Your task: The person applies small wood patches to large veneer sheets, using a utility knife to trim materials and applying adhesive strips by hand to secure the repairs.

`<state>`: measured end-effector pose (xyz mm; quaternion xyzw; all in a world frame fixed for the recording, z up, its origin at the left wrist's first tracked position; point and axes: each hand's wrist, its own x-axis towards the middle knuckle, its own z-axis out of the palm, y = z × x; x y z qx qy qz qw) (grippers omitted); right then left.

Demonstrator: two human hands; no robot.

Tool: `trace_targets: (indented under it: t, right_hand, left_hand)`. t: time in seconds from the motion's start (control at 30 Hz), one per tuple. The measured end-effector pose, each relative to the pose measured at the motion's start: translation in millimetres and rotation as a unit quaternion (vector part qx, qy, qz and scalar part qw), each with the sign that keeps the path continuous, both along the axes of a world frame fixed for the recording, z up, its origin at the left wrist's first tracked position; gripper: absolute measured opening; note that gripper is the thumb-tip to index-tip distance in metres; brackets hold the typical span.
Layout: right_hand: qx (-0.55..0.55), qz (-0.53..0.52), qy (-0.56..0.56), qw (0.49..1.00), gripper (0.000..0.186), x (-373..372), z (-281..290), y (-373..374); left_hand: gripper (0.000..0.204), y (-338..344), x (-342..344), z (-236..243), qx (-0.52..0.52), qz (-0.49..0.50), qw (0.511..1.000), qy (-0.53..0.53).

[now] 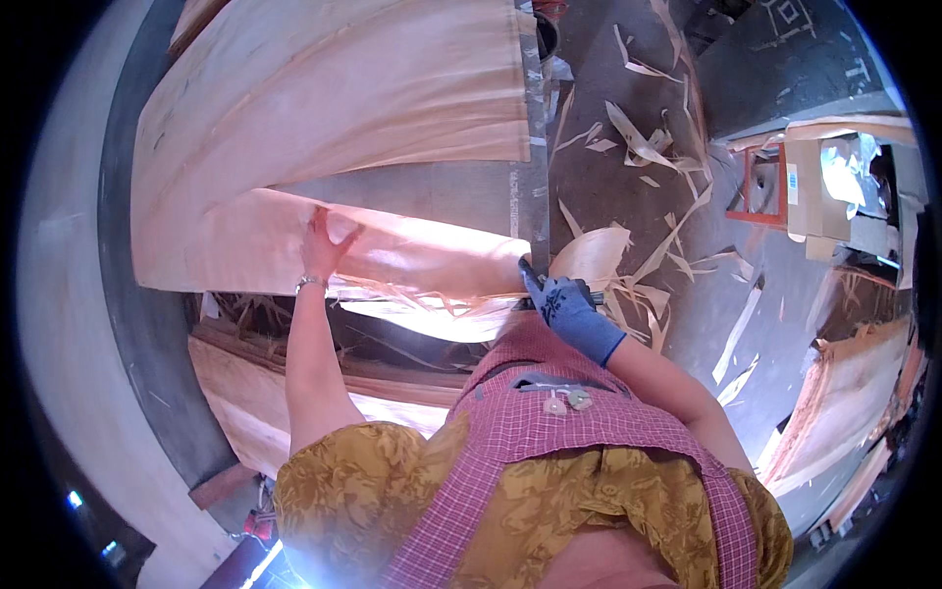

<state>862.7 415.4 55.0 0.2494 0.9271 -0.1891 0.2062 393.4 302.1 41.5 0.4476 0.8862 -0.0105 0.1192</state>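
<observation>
A thin pale-pink wood veneer sheet point(422, 250) lies along the near side of the table, its front edge ragged with torn strips. My bare left hand point(326, 245), a bracelet at its wrist, rests on this sheet with fingers and thumb spread. At the sheet's right end is my right hand point(569, 309) in a blue glove with dark fingertips. Its index finger stretches to the sheet's corner while the other fingers curl round something dark, mostly hidden. Beyond the sheet, a bare grey strip of tabletop point(422, 191) separates it from a larger veneer sheet point(363, 88).
Torn veneer scraps point(643, 142) litter the grey floor on the right. Below the table's near edge stands a stack of veneer point(255, 393). At the far right are a cardboard box point(819, 191), a red frame point(756, 187) and another veneer stack point(844, 402).
</observation>
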Motion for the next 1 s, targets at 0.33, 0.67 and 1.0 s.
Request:
trace_targets:
  t: [0.33, 0.67, 1.0]
  right_hand:
    - [-0.025, 0.057, 0.069, 0.996, 0.074, 13, 7, 23]
    - [-0.020, 0.108, 0.101, 0.989, 0.070, 12, 16, 39]
    - [-0.245, 0.014, 0.076, 0.966, 0.027, 165, -13, 119]
  left_hand:
    - [0.132, 95, 76, -15, -0.113, 0.162, 0.979, -0.041]
    - [0.141, 161, 221, 11, -0.095, 0.142, 0.983, -0.070]
    - [0.143, 165, 223, 17, -0.079, 0.157, 0.982, -0.073]
